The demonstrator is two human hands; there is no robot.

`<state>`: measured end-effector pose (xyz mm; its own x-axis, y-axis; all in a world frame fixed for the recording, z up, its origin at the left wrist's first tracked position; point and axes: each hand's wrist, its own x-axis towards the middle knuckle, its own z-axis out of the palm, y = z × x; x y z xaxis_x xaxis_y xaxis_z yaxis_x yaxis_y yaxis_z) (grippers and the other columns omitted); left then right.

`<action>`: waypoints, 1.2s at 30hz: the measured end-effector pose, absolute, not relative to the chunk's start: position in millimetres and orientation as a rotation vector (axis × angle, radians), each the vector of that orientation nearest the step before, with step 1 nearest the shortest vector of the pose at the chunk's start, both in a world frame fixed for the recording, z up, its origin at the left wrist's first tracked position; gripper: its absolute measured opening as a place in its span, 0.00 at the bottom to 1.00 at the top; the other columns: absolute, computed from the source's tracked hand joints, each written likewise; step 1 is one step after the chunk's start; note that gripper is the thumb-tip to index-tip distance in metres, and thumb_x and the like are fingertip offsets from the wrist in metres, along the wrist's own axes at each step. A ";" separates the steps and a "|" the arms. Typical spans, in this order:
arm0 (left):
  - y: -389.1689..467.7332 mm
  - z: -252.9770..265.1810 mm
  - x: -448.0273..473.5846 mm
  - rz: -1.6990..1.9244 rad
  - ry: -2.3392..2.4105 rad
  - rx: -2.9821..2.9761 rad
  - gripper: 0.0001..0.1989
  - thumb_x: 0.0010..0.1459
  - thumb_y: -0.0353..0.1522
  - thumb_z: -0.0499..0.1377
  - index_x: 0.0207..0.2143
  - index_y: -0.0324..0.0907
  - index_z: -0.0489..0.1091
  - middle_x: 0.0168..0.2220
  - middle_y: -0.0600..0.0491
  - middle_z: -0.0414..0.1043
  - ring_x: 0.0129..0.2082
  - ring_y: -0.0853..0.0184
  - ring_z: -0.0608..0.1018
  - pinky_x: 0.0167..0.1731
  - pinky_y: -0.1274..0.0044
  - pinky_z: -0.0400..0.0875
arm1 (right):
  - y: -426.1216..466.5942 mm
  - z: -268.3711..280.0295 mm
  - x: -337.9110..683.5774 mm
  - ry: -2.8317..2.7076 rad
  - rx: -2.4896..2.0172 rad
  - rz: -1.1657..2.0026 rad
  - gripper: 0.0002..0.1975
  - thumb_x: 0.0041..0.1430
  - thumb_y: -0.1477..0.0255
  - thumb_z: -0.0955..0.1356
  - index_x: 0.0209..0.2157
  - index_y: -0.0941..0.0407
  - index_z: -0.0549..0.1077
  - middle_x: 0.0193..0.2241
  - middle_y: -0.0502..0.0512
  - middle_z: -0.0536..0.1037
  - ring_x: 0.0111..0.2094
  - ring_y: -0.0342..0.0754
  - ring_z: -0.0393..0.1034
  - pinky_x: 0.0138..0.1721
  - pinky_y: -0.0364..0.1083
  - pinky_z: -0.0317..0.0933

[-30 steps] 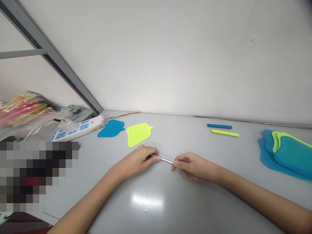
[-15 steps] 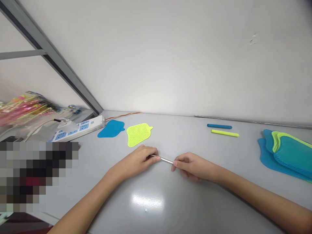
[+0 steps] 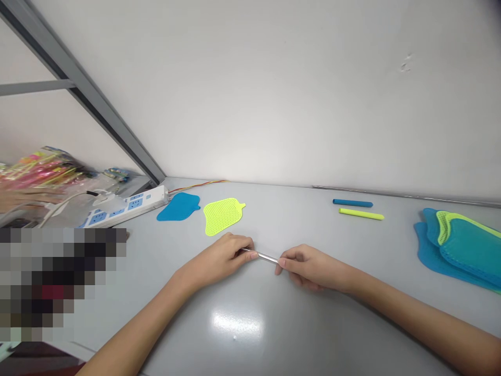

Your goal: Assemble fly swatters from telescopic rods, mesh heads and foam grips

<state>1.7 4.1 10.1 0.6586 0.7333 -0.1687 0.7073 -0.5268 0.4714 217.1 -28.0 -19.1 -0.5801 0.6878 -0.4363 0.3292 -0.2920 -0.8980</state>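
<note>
A thin silvery metal rod (image 3: 268, 257) spans the gap between my two hands, low over the grey table. My left hand (image 3: 225, 258) pinches its left end between thumb and fingers. The rod's right end sits between the thumb and fingers of my right hand (image 3: 311, 266); that tip is hidden. Beyond my left hand lies a perforated yellow fly swatter head (image 3: 224, 214), with a blue fly swatter head (image 3: 179, 207) to its left. Farther back on the right rest a blue handle tube (image 3: 352, 202) and a yellow handle tube (image 3: 360, 214), side by side.
A stack of blue and yellow swatter heads (image 3: 465, 250) lies at the right edge. At left are a white power strip (image 3: 148, 197) with cables, bagged colourful items (image 3: 50, 169) and another person's hand (image 3: 29, 198). Long thin rods (image 3: 391, 194) lie along the wall.
Both my hands and the rod stay in place. At the far left, another person's hand has come into view by the bagged items.
</note>
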 end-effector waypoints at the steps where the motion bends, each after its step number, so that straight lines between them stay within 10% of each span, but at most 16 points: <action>1: 4.1 10.3 1.8 0.069 1.120 2.368 0.19 0.57 0.43 0.41 0.25 0.42 0.63 0.24 0.55 0.63 0.29 0.68 0.65 0.29 0.78 0.57 | -28.0 -19.0 217.1 -1.681 -1.267 1.954 0.17 0.53 0.60 0.58 0.32 0.58 0.68 0.17 0.46 0.61 0.12 0.34 0.51 0.11 0.36 0.45; 36: 5.8 2.4 1.6 0.069 1.040 2.471 0.17 0.59 0.39 0.41 0.26 0.42 0.63 0.24 0.56 0.63 0.30 0.69 0.65 0.33 0.77 0.57 | -27.2 -20.1 217.2 -1.695 -1.275 1.946 0.17 0.53 0.60 0.57 0.32 0.58 0.68 0.17 0.46 0.61 0.12 0.34 0.51 0.11 0.36 0.46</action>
